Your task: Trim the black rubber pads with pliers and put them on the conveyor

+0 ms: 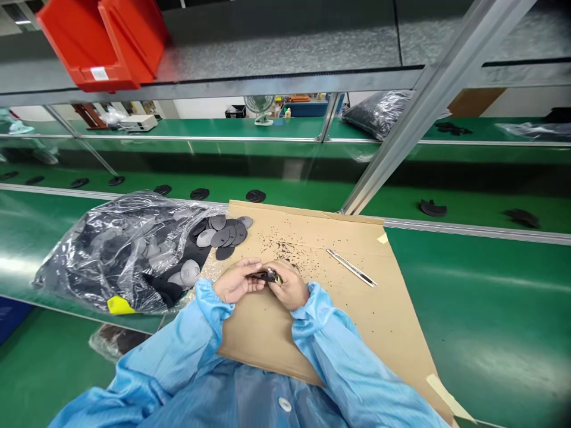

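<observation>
My left hand (pixel 236 280) and my right hand (pixel 289 286) meet above a brown cardboard sheet (pixel 343 315), both pinching a small dark object with a shiny metal part (pixel 267 276). Its exact form is partly hidden by my fingers. Fine black specks (pixel 285 252) lie scattered over the cardboard around my hands. To the right rests a pair of metal tweezers (pixel 352 267). On the left, a stack of round grey-and-black pads (pixel 223 235) spills from a clear plastic bag (pixel 120 252) close to my left hand.
The cardboard lies on a green workbench (pixel 473 309) with a metal rail (pixel 473 229) behind it. Black pieces (pixel 199 194) sit on a green belt beyond. A metal-framed shelf holds red bins (pixel 102 44) overhead. An upright frame post (pixel 428 113) rises at the right.
</observation>
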